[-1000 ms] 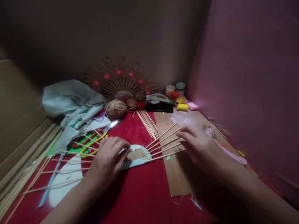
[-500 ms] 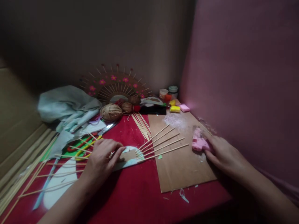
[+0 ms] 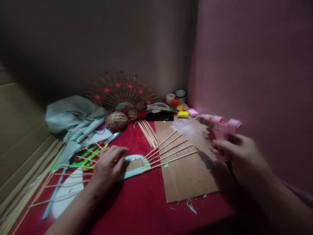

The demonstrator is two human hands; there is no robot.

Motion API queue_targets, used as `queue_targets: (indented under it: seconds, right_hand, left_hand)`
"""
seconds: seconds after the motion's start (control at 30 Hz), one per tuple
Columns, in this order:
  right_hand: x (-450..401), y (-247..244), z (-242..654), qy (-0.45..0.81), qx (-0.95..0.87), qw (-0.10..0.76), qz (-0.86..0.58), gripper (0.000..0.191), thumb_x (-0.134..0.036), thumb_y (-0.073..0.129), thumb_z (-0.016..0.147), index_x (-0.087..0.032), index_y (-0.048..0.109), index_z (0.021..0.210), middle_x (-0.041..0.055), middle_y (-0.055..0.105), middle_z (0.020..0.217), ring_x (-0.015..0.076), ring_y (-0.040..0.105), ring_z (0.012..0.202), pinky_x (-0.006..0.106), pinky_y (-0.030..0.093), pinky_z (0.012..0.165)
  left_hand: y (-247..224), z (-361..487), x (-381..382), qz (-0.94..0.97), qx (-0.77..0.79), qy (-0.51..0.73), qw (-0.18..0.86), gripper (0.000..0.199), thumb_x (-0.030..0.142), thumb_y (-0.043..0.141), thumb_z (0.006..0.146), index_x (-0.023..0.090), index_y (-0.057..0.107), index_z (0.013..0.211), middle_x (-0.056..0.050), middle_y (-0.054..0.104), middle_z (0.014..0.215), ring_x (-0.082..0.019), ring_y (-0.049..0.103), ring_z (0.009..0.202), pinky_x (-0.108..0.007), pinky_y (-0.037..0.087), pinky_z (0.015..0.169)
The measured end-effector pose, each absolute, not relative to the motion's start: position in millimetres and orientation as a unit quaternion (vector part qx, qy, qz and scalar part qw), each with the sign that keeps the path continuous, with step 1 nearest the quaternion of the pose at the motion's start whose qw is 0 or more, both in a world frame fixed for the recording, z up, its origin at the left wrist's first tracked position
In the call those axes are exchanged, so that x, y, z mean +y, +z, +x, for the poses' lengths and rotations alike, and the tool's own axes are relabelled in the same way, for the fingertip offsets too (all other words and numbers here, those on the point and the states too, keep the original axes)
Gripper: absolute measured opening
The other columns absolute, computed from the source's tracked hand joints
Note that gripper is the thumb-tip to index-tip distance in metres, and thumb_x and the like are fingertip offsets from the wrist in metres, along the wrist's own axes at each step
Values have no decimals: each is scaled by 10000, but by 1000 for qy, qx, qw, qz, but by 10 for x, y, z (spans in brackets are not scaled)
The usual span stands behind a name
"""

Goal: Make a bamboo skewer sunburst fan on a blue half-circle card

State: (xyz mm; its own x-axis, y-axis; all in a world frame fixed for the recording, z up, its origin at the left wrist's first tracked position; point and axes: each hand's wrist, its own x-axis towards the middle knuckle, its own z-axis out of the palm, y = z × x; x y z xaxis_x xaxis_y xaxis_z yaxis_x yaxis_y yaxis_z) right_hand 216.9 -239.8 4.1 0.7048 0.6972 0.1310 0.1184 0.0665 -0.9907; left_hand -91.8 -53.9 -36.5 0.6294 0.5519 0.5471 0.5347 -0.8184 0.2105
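Above brown cardboard (image 3: 186,176) | right hand (image 3: 241,150) grips pink glue gun (image 3: 223,127) | left hand (image 3: 109,163) curled, hold unclear

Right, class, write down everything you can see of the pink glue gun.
The pink glue gun looks like plastic, with a rounded back end and a front end soiled brown. It is held up roughly level, nozzle to the left, by the right side of the cardboard sheet. The right hand grips and partly hides its handle; nothing else visibly touches it.

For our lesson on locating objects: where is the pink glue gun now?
In the head view, the pink glue gun is in the right hand, raised over the cardboard sheet's right side.
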Motion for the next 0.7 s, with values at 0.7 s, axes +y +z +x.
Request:
queue_targets:
  seconds: [0.7]
  right_hand:
    - [-1632, -35, 1758, 441, -368, 654, -491, 266, -300, 660, 680, -140, 621, 888, 13, 599, 686, 104, 511, 538, 243, 402, 460]
  left_hand:
    - [-90, 89, -66, 978, 107, -24, -177, 198, 142, 459, 904, 161, 643, 831, -70, 624, 847, -204, 542, 784, -400, 327, 815]
